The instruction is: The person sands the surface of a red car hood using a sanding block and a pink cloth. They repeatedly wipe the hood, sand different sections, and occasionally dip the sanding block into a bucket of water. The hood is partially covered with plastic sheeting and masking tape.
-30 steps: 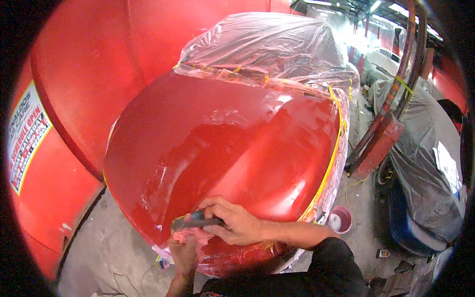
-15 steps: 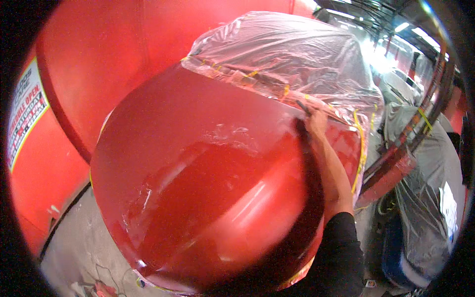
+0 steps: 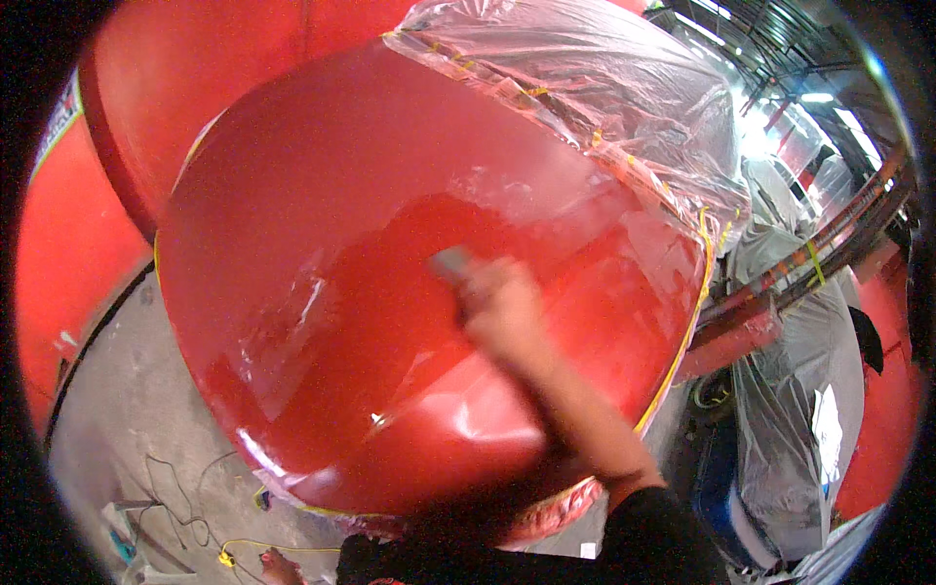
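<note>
My right hand (image 3: 497, 304), blurred by motion, is closed on a small greyish block (image 3: 449, 260) over the middle of the red car hood (image 3: 273, 195), on or just above its surface. The hood has glossy and duller patches and whitish smears. Yellow tape (image 3: 702, 292) runs along its right edge, and crumpled clear plastic sheeting (image 3: 585, 49) covers the car beyond it. My left hand (image 3: 281, 567) is low at the bottom edge, left of my dark-clothed body; its fingers are too small and smeared to read.
A red curved wall (image 3: 78, 273) stands left, above grey floor (image 3: 117, 390) with cords (image 3: 175, 487). On the right, a long metal frame (image 3: 819, 263) leans beside a plastic-covered vehicle (image 3: 785, 419). Lights (image 3: 817, 97) hang from the roof at the back.
My right hand went from the hood's near edge, beside my left hand, up to the windshield edge, then back to the middle. My left hand dropped away. The view shifted.
</note>
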### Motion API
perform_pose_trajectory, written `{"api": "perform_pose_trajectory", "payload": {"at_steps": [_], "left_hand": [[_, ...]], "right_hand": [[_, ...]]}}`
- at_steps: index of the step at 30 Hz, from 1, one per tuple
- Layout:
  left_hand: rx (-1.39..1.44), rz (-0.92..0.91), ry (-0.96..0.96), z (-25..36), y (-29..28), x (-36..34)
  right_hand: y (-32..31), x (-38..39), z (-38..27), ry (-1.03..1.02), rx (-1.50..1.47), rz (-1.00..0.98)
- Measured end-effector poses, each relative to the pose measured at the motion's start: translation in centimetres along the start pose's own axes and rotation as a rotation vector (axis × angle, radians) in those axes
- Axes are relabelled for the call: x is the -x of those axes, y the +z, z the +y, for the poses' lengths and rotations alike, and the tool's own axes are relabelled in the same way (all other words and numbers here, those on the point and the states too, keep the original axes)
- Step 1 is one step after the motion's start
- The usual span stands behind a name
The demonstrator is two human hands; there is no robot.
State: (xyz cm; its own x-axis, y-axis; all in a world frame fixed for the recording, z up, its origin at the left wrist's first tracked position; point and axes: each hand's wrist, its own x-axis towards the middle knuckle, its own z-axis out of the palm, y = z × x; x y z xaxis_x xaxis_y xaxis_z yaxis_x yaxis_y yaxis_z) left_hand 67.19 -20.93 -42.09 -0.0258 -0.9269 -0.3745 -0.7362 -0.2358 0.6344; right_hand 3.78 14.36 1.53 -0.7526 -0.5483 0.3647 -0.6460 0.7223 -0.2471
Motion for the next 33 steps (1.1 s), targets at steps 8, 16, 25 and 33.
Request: {"api": "perform_pose_trajectory", "payload": {"at_steps": [8, 16, 25, 33], "left_hand": [[0.040, 0.309, 0.392, -3.3, 2.1, 1.0], [-0.147, 0.087, -0.120, -5.3, 0.4, 6.0], [-0.149, 0.075, -0.149, 2.0, -0.8, 4.2], [0.017, 0.116, -0.104, 6.8, -2.9, -1.0]], "right_hand": [[17.2, 11.9, -33.0, -0.532, -0.194, -0.020], [9.9, 1.7, -29.4, -0.423, -0.363, 0.120], [-4.4, -10.7, 17.6, 0.315, 0.435, 0.479], [3.7, -16.5, 6.4, -0.047, 0.147, 0.385]]}}
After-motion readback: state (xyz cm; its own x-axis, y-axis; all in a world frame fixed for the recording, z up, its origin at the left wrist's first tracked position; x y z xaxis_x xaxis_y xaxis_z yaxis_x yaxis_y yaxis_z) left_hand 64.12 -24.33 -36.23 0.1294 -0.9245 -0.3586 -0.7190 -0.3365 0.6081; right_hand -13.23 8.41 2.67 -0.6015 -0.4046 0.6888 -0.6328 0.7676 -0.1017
